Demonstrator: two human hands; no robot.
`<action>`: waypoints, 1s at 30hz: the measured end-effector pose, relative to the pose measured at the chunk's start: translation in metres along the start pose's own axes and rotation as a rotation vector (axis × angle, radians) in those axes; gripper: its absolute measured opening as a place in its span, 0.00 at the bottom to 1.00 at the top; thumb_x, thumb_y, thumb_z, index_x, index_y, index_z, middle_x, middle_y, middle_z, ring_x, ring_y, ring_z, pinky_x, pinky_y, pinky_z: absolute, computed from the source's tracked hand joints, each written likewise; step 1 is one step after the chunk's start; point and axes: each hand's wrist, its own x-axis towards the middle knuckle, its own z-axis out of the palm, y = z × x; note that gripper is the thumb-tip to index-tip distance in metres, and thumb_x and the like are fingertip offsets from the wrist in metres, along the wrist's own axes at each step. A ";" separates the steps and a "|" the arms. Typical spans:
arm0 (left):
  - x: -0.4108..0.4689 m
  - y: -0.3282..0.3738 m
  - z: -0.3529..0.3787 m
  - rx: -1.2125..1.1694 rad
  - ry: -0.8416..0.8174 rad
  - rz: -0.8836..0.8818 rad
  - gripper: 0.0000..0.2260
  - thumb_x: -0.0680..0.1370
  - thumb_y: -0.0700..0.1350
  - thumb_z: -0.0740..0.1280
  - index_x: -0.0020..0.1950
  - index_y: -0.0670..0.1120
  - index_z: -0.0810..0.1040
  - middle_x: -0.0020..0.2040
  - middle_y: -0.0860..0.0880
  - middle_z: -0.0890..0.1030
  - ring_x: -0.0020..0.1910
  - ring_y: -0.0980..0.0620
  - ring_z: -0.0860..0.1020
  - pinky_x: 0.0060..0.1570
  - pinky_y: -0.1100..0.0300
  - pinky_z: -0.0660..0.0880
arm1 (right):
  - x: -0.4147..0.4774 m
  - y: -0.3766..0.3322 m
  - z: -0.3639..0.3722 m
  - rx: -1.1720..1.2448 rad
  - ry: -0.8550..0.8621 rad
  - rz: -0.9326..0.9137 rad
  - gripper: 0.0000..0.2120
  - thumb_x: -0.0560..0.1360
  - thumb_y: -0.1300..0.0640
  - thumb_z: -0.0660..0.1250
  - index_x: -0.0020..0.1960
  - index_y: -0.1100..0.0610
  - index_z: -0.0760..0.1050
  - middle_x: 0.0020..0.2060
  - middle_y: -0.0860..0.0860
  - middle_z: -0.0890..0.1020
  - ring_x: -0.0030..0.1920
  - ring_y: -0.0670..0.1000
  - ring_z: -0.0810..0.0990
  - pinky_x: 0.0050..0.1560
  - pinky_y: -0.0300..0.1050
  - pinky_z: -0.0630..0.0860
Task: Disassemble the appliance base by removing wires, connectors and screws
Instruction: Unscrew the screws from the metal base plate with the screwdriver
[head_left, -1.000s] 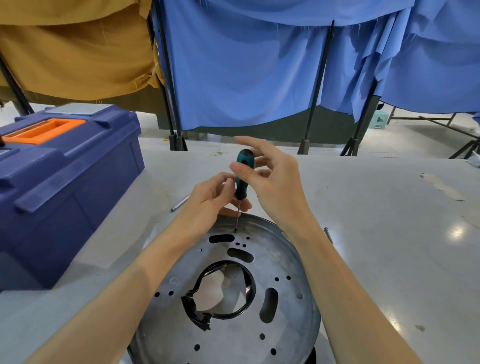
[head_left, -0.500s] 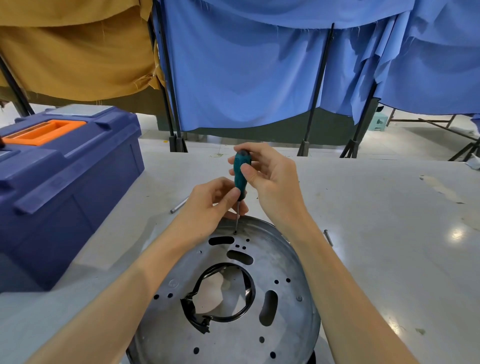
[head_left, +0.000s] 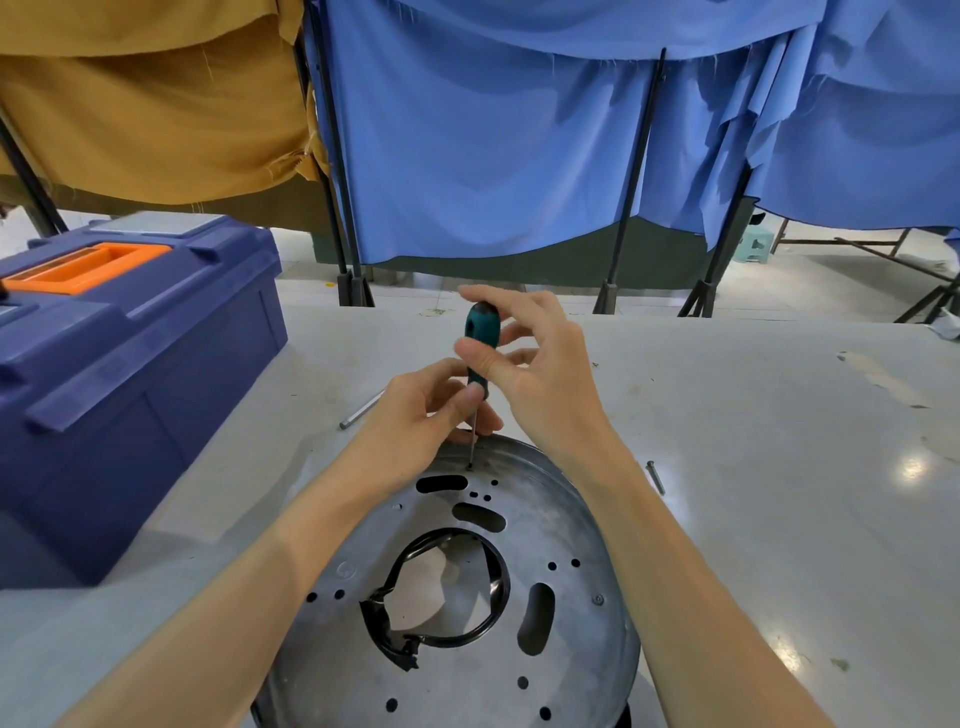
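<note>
Looking at the appliance base (head_left: 571, 545): lies flat on the table (head_left: 779, 415), same spot as a second ago. Still has the screwdriver (head_left: 480, 338) tip planted on a screw (head_left: 470, 466) by the far rim. Only change is up top: pinches the teal handle between right hand (head_left: 540, 374) thumb and forefinger, other fingers fanned out again after wrapping it half a second back. Reads like re-gripping between turns, so probably mid-unscrew. Steadies the lower end with left hand (head_left: 415, 415) fingertips. Leaves the black wire loop (head_left: 488, 587) in the centre hole for later.

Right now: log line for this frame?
right hand pinches screwdriver handle | left hand pinches its lower end | tip on metal base far edge
</note>
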 end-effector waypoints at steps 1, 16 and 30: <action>-0.001 0.000 0.001 -0.017 -0.007 0.001 0.09 0.82 0.42 0.59 0.57 0.49 0.77 0.43 0.45 0.85 0.45 0.47 0.84 0.47 0.55 0.81 | 0.001 0.001 -0.001 -0.001 0.015 0.001 0.19 0.74 0.60 0.71 0.63 0.50 0.77 0.50 0.46 0.76 0.47 0.41 0.77 0.48 0.36 0.78; 0.001 -0.002 0.000 -0.009 0.003 -0.019 0.09 0.82 0.42 0.58 0.53 0.45 0.78 0.40 0.46 0.85 0.43 0.48 0.84 0.46 0.56 0.81 | 0.000 -0.003 -0.005 0.149 0.004 0.029 0.14 0.77 0.68 0.65 0.59 0.55 0.76 0.49 0.52 0.83 0.52 0.50 0.82 0.57 0.51 0.79; 0.001 -0.002 -0.001 0.038 0.037 0.000 0.10 0.77 0.44 0.69 0.55 0.43 0.75 0.38 0.46 0.84 0.42 0.49 0.84 0.45 0.57 0.81 | -0.001 -0.001 -0.001 0.024 0.028 0.018 0.16 0.72 0.57 0.74 0.59 0.49 0.78 0.53 0.49 0.76 0.50 0.44 0.77 0.50 0.34 0.77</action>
